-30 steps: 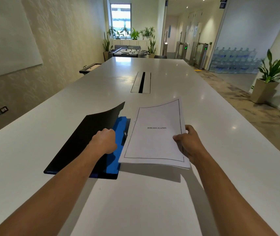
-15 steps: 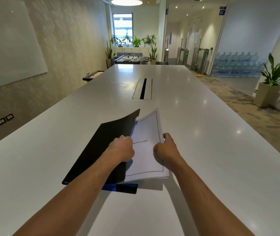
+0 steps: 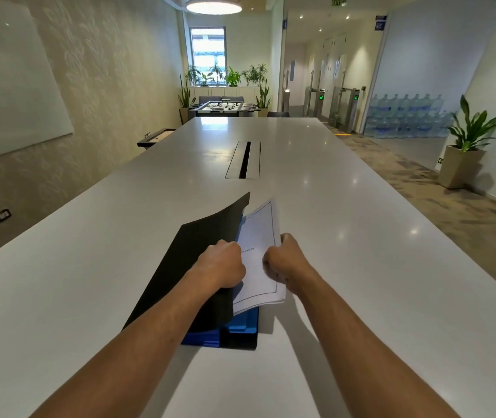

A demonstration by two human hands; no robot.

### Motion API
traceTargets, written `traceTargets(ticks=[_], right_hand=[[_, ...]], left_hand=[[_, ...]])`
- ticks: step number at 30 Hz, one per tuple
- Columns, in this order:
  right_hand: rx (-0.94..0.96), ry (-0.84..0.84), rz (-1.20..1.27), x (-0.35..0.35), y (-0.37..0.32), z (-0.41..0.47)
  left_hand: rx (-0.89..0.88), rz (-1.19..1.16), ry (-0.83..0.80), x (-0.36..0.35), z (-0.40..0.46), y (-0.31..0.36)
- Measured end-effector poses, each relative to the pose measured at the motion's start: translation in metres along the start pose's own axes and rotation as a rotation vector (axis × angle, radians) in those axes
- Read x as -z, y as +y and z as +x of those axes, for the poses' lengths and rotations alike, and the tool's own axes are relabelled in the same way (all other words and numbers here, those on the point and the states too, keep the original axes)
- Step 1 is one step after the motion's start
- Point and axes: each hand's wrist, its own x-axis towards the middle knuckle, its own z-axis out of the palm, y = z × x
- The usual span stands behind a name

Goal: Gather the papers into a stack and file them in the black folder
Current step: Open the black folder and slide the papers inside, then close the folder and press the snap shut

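The black folder lies on the white table in front of me, its cover lifted and its blue inside showing at the near end. My left hand grips the cover's right edge and holds it up. The stack of white papers, a bordered page on top, sits partly under the raised cover, over the blue inside. My right hand is closed on the stack's right edge. The left part of the papers is hidden by the cover and my left hand.
A slotted cable hatch is set in the table's middle, farther away. A potted plant stands on the floor at the right. A whiteboard hangs on the left wall.
My right hand has carried the papers leftward from beside the folder to under its raised cover. My left hand has kept the cover lifted. The view has tilted upward.
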Motion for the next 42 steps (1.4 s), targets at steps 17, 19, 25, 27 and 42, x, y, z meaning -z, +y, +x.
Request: traceTargets(ticks=[17, 19, 25, 27, 42], right_hand=[[0.279, -0.267, -0.400, -0.041, 0.034, -0.006], [0.300, -0.234, -0.543, -0.038, 0.037, -0.002], [0.379, 0.268, -0.650, -0.016, 0.051, 0.002], [0.348, 0.379, -0.612, -0.006, 0.057, 0.005], [0.576, 0.222, -0.590, -0.001, 0.095, 0.006]], left_hand=[[-0.035, -0.093, 0.012, -0.009, 0.004, 0.025], [-0.058, -0.104, 0.000, -0.012, 0.005, 0.023], [-0.111, -0.127, -0.005, -0.029, 0.010, 0.020], [-0.138, -0.104, 0.010, -0.038, 0.010, 0.020], [-0.132, -0.494, 0.317, -0.103, 0.014, -0.019]])
